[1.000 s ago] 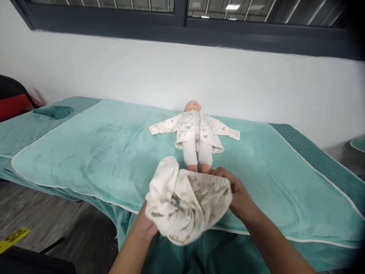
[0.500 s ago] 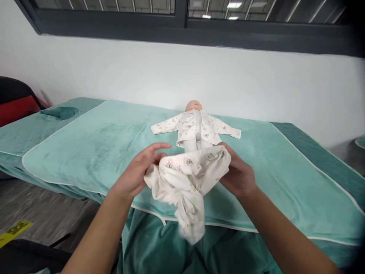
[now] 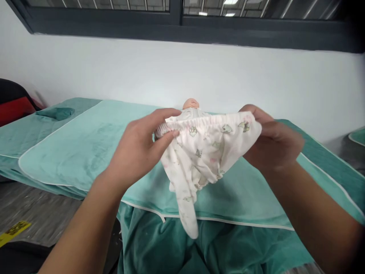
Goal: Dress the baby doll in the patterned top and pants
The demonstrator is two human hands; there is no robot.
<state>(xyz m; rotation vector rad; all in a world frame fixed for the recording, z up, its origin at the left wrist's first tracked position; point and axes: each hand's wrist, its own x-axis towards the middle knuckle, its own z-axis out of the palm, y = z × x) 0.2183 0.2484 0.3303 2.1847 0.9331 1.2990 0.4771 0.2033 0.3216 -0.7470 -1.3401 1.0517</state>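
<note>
I hold up a small pair of white baby trousers [image 3: 205,152] printed with little animals, stretched by the elastic waistband. My left hand [image 3: 139,148] pinches the left end of the waistband and my right hand [image 3: 270,140] grips the right end. One trouser leg hangs down toward the table edge. Behind the trousers a baby doll [image 3: 190,104] lies on its back on the teal towel [image 3: 85,148]; only its head and a bit of its printed jacket show.
The towel with white piping covers a long table along a white wall under a dark window frame. A darker green cloth hangs over the near edge [image 3: 171,247]. A folded green cloth [image 3: 55,112] lies at the far left, beside a red and black chair [image 3: 13,102].
The bunched trousers were lifted from near the table edge to in front of the doll. My left hand took the waistband and both hands pulled it wide.
</note>
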